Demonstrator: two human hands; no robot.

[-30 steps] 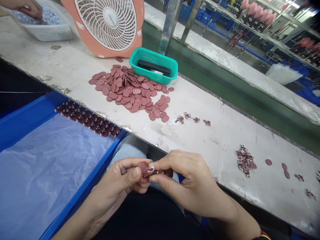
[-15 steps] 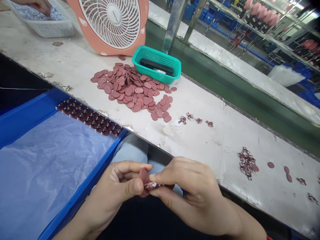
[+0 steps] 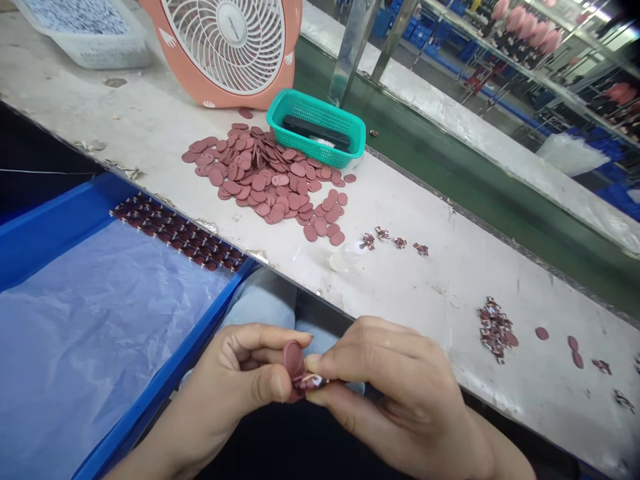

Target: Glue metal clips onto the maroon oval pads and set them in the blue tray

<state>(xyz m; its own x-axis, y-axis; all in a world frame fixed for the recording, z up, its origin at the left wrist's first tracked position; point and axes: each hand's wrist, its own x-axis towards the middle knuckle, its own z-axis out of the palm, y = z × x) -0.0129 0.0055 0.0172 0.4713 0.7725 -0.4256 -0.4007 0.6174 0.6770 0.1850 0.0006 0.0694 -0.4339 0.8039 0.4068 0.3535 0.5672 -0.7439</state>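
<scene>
My left hand (image 3: 235, 373) pinches a maroon oval rubber patch (image 3: 293, 361) between thumb and fingers, holding it upright. My right hand (image 3: 395, 390) grips a small printed piece (image 3: 313, 382) between thumb and forefinger, pressed against the patch's lower part. The fingers hide most of that piece. On the table (image 3: 425, 283), a large loose pile of matching oval patches (image 3: 265, 180) lies beyond my hands. Several small printed pieces (image 3: 383, 239) sit to its right, and a little heap of them (image 3: 496, 330) lies further along.
A blue bin (image 3: 165, 380) lined with plastic sheet stands at my left, with rows of small maroon items (image 3: 175, 233) at its far end. A teal basket (image 3: 316, 130), a peach fan (image 3: 225, 40) and a white basket (image 3: 85, 33) stand behind the pile.
A co-worker's hand has left the white basket at the top left. My hands sit slightly lower in view, and the patch now stands more upright, still held by both.
</scene>
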